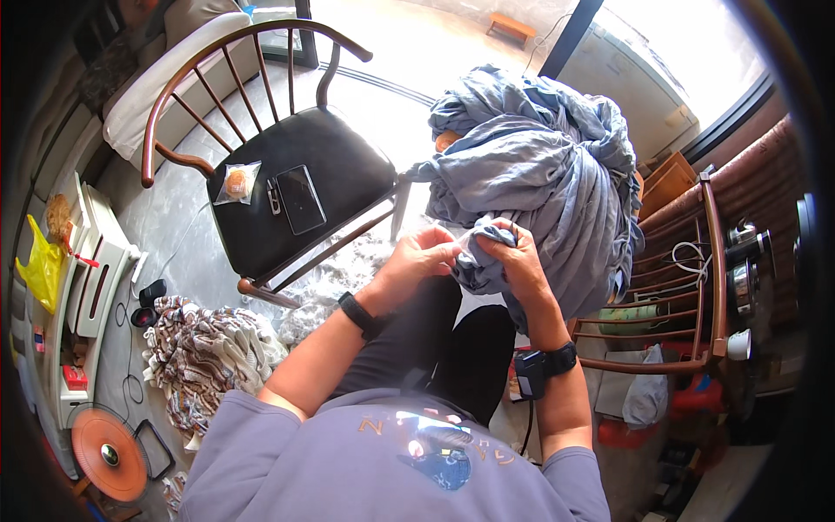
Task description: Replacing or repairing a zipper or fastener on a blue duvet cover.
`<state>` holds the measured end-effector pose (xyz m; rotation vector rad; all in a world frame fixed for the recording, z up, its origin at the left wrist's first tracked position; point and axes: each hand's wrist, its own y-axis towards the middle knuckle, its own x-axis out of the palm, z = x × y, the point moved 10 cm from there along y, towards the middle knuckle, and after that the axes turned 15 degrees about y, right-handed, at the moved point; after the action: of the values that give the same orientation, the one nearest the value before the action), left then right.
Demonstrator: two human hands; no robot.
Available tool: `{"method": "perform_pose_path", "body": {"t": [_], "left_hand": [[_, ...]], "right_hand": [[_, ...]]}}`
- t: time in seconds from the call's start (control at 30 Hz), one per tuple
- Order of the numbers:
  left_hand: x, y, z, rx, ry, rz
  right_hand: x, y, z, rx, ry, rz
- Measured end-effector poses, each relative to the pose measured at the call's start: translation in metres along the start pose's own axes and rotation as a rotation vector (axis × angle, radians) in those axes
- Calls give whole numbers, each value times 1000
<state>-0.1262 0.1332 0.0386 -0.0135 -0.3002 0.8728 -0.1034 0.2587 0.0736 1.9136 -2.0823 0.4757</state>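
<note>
A large heap of blue-grey cloth (531,148) is piled up in front of me, and its lower end hangs down towards my knees. My right hand (515,259) is closed around a bunched part of this cloth, with the thumb on top. Just left of it, my left hand (424,252) has its thumb and forefinger pinched together by a pale, whitish bit at the bunch's edge. What lies between those fingertips is too small to tell. Each wrist has a black band, and a small dark device sits at the right one.
A wooden chair with a black seat (348,165) holds a tablet (301,200), a small slim item and a wrapped round snack (237,183). White fluffy scraps (335,278) and a patterned textile (204,352) lie on the floor. An orange fan (109,452) stands lower left; a wooden rack (715,261) is right.
</note>
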Motion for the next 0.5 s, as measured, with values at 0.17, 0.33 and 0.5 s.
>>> {"method": "perform_pose_path", "body": {"t": [0.17, 0.33, 0.5], "left_hand": [[-5, -3, -16, -64, -180, 31], [-3, -12, -18, -79, -246, -55], [-26, -22, 6, 67, -505, 50]], "right_hand": [[-1, 0, 3, 1, -2, 14], [-5, -1, 3, -25, -31, 37], [-3, -1, 1, -46, -110, 43]]}}
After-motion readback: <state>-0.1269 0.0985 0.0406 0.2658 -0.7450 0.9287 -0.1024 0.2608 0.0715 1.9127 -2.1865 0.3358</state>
